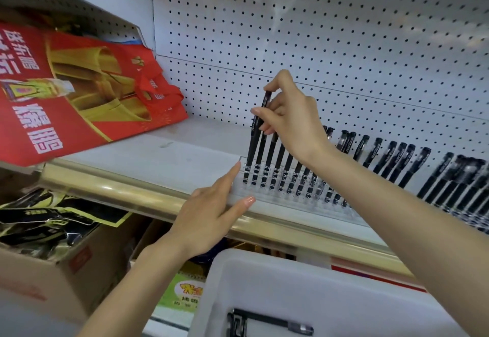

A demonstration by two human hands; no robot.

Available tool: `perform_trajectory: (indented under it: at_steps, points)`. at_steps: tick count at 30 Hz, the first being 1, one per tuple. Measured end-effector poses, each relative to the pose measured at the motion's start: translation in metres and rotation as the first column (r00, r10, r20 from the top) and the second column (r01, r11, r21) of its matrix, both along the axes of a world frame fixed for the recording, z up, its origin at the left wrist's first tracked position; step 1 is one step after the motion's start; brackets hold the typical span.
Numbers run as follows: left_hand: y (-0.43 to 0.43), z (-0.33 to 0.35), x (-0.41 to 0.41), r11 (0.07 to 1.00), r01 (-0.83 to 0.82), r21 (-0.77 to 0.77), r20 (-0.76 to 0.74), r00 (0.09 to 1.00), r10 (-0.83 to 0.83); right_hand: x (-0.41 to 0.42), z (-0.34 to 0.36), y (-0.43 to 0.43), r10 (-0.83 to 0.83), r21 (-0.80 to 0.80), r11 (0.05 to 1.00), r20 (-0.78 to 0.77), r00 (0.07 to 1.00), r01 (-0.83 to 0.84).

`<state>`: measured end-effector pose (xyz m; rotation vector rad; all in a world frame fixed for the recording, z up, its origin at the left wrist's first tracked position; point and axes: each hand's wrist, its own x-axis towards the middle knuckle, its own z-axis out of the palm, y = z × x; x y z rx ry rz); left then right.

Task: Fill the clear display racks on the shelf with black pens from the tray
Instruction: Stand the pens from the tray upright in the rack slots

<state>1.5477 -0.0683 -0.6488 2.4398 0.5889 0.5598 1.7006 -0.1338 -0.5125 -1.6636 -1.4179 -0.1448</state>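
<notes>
Closest in sat the white tray (264, 283), nearly bare, w/ a spare pen (275, 324) or two lying flat at its bottom edge; I couldn't count them, as the frame cut them off.

Up on the shelf (185, 156), the right hand (293, 117) pinched a black pen (251, 149) near its top, thumb and fingers (258, 111) closed round the barrel. That pen hung below the fingers, long axis almost upright, top leaning a bit right, tip down at the far-left end of the clear rack (277, 201). It stood just beside the row of pens (280, 162) already standing there, same lean. So the move prob. turned on a straight push down along that axis, and the right hand was the one on it.

The left hand (211, 212) lay w/ fingers straight, forefinger touching the rack's left end, thumb on its front edge, steadying it, I'd judge.

Hard to tell: whether the tip was already in its hole, since the clear plastic blurred the slots. The right forearm hid the rack's middle, and pens further right were smeared.
</notes>
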Motion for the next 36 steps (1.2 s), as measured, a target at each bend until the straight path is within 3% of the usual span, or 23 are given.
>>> perform_trajectory:
  at_steps: [4,10,16,26,36]
  points:
    - [0.002,0.001,0.0,0.999,0.006,-0.047,0.002,1.0,-0.006,0.001,-0.012,0.003,0.0,-0.094,0.996,0.069,0.998,0.006]
    - [0.005,-0.001,0.001,0.995,0.029,-0.096,0.012,1.0,-0.028,0.005,-0.014,0.007,-0.023,-0.102,0.994,0.034,0.999,0.027]
    - [0.008,-0.001,0.001,0.984,0.062,-0.166,0.032,0.998,-0.058,-0.002,-0.005,0.017,-0.02,-0.205,0.977,0.182,0.983,0.058]
    - [0.008,0.001,-0.001,0.976,0.078,-0.206,0.03,0.997,-0.073,0.001,0.0,0.018,-0.091,-0.218,0.962,0.318,0.944,0.166]
    - [0.006,0.005,-0.002,0.975,0.066,-0.213,0.021,0.998,-0.063,0.002,0.004,0.017,-0.105,-0.248,0.951,0.308,0.946,0.186]
